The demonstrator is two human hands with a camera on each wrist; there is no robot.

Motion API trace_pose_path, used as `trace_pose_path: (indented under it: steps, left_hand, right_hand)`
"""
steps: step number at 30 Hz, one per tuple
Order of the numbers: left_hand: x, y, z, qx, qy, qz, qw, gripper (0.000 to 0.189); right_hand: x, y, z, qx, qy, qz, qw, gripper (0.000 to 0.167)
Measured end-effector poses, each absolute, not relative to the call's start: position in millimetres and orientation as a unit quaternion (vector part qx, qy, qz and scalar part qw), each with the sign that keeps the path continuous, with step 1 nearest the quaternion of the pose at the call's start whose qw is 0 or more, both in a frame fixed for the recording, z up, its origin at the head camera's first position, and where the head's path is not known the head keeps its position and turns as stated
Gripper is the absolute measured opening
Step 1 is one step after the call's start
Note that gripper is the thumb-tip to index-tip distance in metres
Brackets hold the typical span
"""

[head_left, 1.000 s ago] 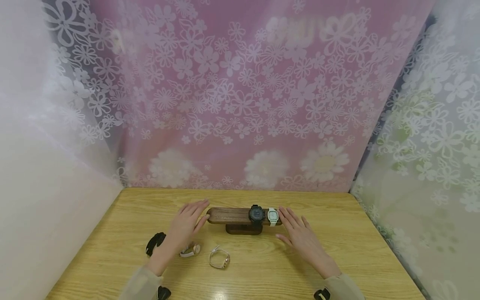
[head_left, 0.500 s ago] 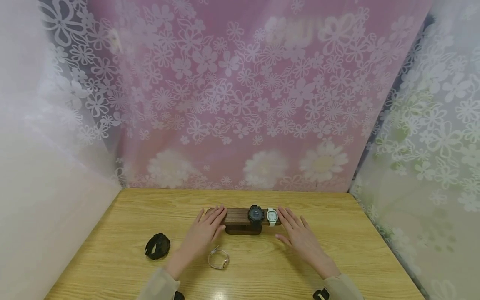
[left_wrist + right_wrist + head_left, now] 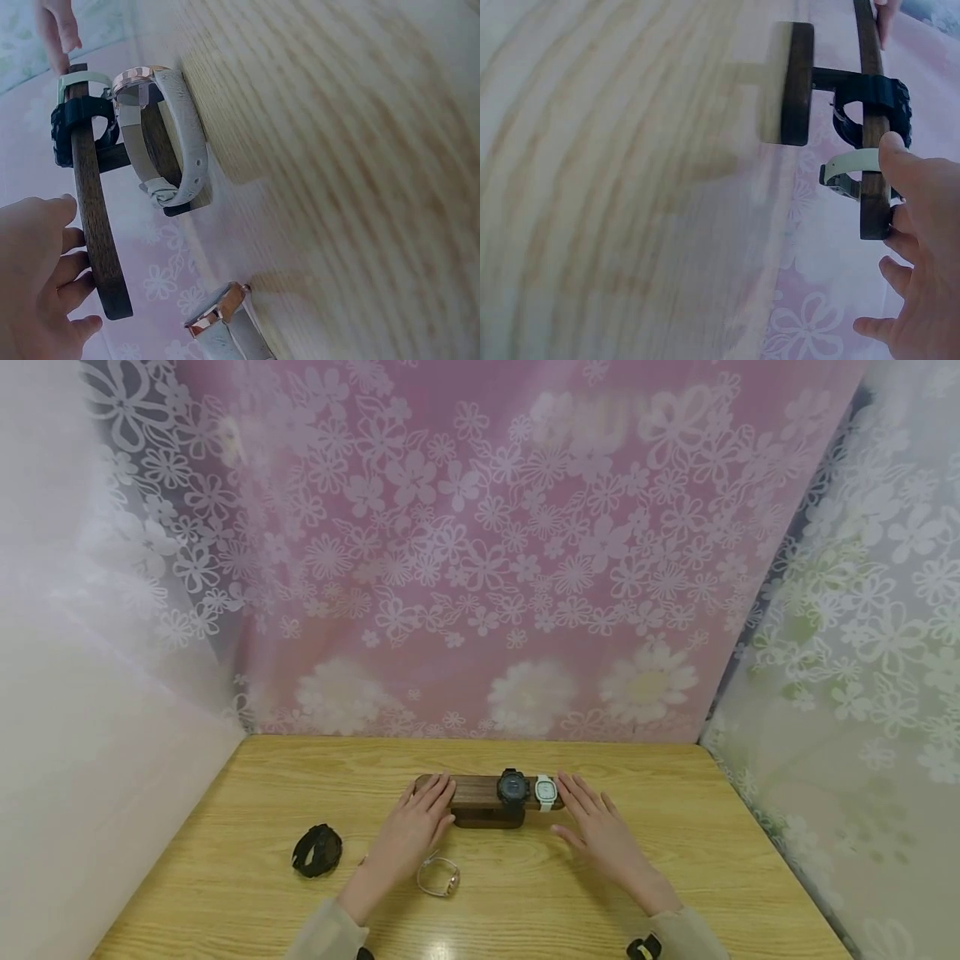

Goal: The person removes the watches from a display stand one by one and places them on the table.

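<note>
Got my left hand (image 3: 411,828) resting, fingers relaxed, on this long dark-brown wooden stand (image 3: 476,790), right hand (image 3: 602,835) loosely spread by the white square-faced watch (image 3: 546,790).

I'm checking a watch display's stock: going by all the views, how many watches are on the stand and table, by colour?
Black: 2, mounted black watch and loose black watch
White: 1, mounted white watch
Rose-gold with pale strap: 2, uncropped rose-gold watch and cropped rose-gold watch
Total: 5

Under the left hand's (image 3: 412,831) fingers lies a wooden stand (image 3: 476,791); beside the right hand's (image 3: 603,837), a white watch (image 3: 546,790)
</note>
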State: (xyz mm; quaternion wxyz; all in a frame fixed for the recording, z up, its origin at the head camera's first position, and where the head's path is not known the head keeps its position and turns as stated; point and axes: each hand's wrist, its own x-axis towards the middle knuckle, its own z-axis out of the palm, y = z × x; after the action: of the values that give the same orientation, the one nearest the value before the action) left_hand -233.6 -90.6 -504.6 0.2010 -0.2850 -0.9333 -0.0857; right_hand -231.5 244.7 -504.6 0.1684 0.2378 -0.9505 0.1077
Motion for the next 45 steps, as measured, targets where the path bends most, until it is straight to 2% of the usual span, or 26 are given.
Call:
trace_pose_path:
  steps: [6, 12, 18, 29, 45]
  left_hand:
    - [-235, -90, -508, -0.282, -0.934, -0.085, 0.203, 0.055]
    - [-235, -89, -506, -0.279, -0.935, -0.099, 0.197, 0.053]
    - [-235, -88, -505, -0.274, -0.937, -0.105, 0.190, 0.052]
    - [-235, -86, -501, -0.270, -0.935, -0.113, 0.199, 0.050]
    - [-235, -87, -502, -0.269, -0.935, -0.112, 0.200, 0.048]
  right_hand:
    - [-240, 246, -496, 0.242, -0.938, 0.152, 0.195, 0.067]
    - [-251, 245, -481, 0.250, -0.918, 0.208, 0.226, 0.065]
    - [-261, 242, -477, 0.267, -0.911, 0.236, 0.209, 0.063]
    - [-271, 237, -488, 0.280, -0.921, 0.224, 0.153, 0.071]
    - [-272, 240, -493, 0.296, -0.913, 0.210, 0.189, 0.062]
